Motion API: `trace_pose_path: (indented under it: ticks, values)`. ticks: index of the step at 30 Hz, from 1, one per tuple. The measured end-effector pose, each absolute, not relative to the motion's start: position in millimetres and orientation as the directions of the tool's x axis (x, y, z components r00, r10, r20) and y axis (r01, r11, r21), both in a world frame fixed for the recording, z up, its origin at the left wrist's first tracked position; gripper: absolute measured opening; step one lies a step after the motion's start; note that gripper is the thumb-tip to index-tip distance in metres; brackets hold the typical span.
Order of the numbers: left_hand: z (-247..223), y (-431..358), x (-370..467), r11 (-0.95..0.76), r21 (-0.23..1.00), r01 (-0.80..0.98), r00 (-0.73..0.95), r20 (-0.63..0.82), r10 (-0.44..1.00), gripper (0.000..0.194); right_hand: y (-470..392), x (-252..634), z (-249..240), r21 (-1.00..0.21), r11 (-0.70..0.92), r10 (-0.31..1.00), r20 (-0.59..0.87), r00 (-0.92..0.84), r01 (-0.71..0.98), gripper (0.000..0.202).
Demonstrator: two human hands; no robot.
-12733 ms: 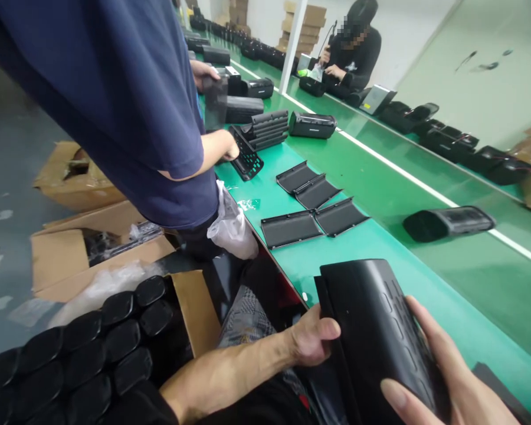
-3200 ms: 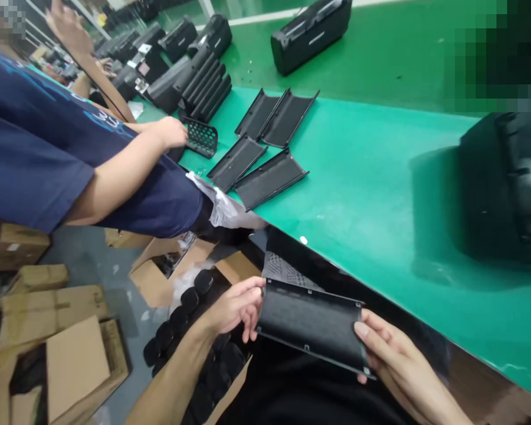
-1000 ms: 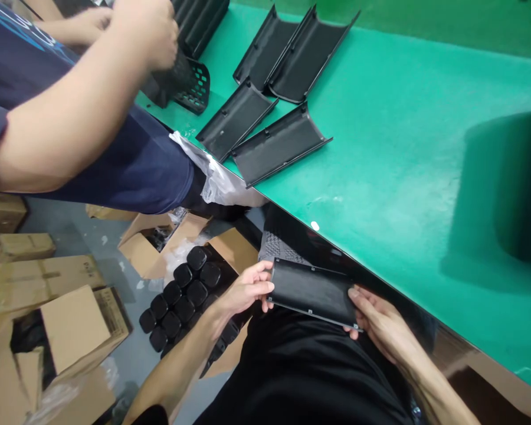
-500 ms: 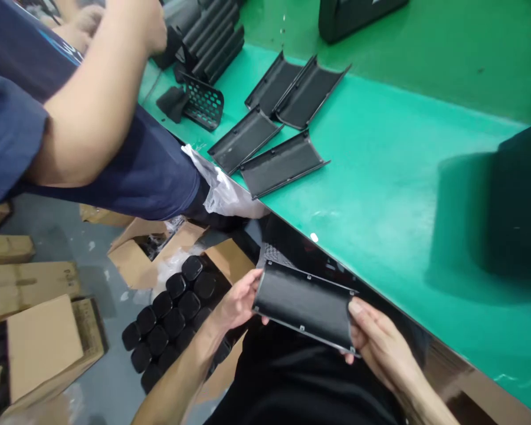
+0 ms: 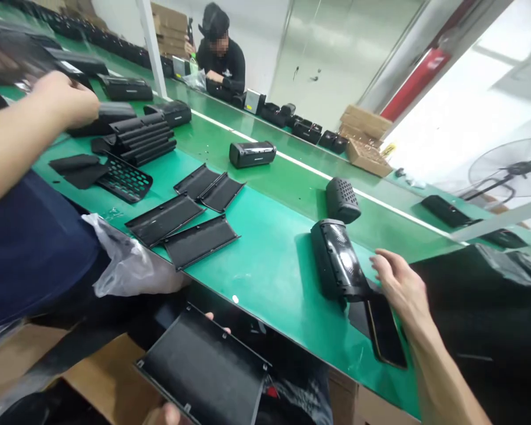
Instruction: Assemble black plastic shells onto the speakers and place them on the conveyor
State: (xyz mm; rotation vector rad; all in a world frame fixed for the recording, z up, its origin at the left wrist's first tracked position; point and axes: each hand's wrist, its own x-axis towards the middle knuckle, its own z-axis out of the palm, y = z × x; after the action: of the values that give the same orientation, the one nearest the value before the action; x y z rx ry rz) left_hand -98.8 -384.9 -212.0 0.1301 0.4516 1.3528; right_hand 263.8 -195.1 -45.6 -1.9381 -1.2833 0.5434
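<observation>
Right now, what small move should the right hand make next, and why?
Probably move the right hand onto the glossy black unit: that hand looks empty and close to the unit, while the left hand holds the black panel.

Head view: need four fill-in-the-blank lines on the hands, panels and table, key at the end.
1. The wearer grips the held panel with the ____ hand.
2. The panels lying hollow side up on the table number ____.
3. In the picture, the other hand and the phone are to the ____ of the held panel.
4. The glossy unit rests on a surface coloured ____.

Missing words: left; four; right; green.
</observation>
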Motion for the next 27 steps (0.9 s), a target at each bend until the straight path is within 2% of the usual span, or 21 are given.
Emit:
trace_pose_path:
  ticks: [4, 6, 8, 11, 13, 16, 18, 20, 21, 24, 27]
  values:
    - [-231, -403, -109, 0.23, 0.27, -0.935, 0.169, -0.232, 0.958, 0.078, -144, 269, -51, -0.753, -0.263, 0.948, -0.086, 0.306, 0.603, 0.05]
    - [-238, -409, -111, 0.268, 0.241, -0.933, 0.197, -0.283, 0.939, 0.067, -142, 253, -61, -0.772, -0.243, 0.964, -0.123, 0.237, 0.587, 0.058]
    - [-239, -410, -111, 0.267, 0.227, -0.936, 0.184, -0.33, 0.926, 0.07, -145, 235, -69, -0.804, -0.233, 0.972, -0.172, 0.16, 0.547, 0.08]
    - [-230, -400, -108, 0.162, 0.247, -0.955, 0.093, -0.272, 0.958, 0.096, -143, 211, -76, -0.847, -0.263, 0.963, -0.261, 0.069, 0.461, 0.098]
    - [-223, -389, -105, 0.13, 0.262, -0.956, 0.089, -0.163, 0.983, 0.102, -141, 202, -77, -0.865, -0.293, 0.952, -0.304, 0.04, 0.408, 0.102]
    - [-214, -377, -99, 0.128, 0.275, -0.953, 0.126, -0.025, 0.992, 0.098, -150, 194, -73, -0.871, -0.337, 0.935, -0.353, 0.021, 0.358, 0.107]
    - [-207, -373, -91, 0.106, 0.274, -0.956, 0.107, -0.01, 0.994, 0.095, -169, 190, -66, -0.867, -0.363, 0.924, -0.382, 0.01, 0.342, 0.102]
    - [-203, -370, -83, 0.1, 0.281, -0.954, 0.094, -0.036, 0.995, 0.094, -195, 185, -57, -0.849, -0.346, 0.924, -0.383, -0.013, 0.399, 0.097]
    - [-202, -368, -79, 0.109, 0.289, -0.951, 0.098, -0.051, 0.994, 0.093, -207, 182, -53, -0.829, -0.291, 0.933, -0.356, -0.05, 0.478, 0.098]
    - [-199, -362, -71, 0.092, 0.327, -0.94, 0.073, -0.069, 0.995, 0.088, -241, 169, -45, -0.716, 0.017, 0.943, -0.222, -0.25, 0.698, 0.111]
    - [-191, -358, -66, 0.078, 0.377, -0.923, 0.059, -0.061, 0.996, 0.087, -262, 148, -48, -0.652, 0.24, 0.869, -0.185, -0.458, 0.719, 0.105]
